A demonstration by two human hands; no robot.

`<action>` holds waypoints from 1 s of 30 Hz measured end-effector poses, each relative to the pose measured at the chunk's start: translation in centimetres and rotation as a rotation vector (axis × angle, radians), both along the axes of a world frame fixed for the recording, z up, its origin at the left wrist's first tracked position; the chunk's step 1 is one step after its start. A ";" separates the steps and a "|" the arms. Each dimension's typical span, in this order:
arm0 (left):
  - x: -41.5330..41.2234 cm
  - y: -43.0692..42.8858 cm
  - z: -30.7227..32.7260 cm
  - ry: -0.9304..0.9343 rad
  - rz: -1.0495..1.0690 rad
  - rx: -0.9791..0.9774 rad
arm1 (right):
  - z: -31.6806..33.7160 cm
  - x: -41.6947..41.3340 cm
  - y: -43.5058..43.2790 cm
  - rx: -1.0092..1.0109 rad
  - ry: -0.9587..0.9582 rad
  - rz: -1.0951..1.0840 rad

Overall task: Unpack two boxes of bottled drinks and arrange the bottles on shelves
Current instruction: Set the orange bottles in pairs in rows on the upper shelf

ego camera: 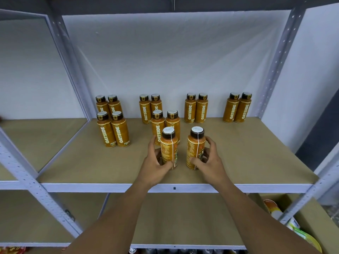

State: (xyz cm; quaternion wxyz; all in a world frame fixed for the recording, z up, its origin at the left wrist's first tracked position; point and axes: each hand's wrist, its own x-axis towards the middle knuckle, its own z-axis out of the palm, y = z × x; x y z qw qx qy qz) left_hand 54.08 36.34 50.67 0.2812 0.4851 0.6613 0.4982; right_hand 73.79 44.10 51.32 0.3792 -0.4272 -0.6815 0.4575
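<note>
Head view: the left grip (156, 165) is curled round the lower half of the left bottle (168, 143), thumb across its near side. The right grip (211, 162) holds the right bottle (195, 143) the same way, fingers spread round its far side. Both orange bottles stand upright on the brown shelf board (256, 153), just beside each other but apart. Each has a dark cap with a white top. Their back panels of small print face the camera, and that print is too fine to read.

Right behind the left grip stands a pair of bottles (157, 125). The left one reads "OATSIDE" down its side in white letters. Farther beyond it, near the back sheet, is a second pair (146, 110). Well to the left of the left grip is a block of four bottles (113, 129), its front two showing "OATSIDE". Beyond the right grip a third pair (190, 110) reads "OATSIDE". Off to its right a fourth pair (242, 110) shows the same word.

Below both grips runs the white shelf edge (91, 187). Lower right of the right grip is a cardboard box (302, 217) with packets in it.
</note>
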 end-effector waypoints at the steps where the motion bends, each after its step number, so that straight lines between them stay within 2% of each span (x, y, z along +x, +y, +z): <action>1: 0.0 0.0 0.0 0.008 -0.006 -0.003 | 0.0 0.0 0.0 0.004 -0.009 0.005; 14: 0.4 0.3 -0.2 0.092 0.115 0.013 | -0.4 -0.1 0.2 0.027 -0.053 -0.002; 23: 0.2 0.1 -0.3 0.068 0.059 0.015 | -0.4 -0.1 0.2 0.033 -0.059 -0.004; 30: 0.4 0.1 0.0 0.081 0.091 0.004 | -0.2 -0.1 -0.1 0.066 -0.077 -0.019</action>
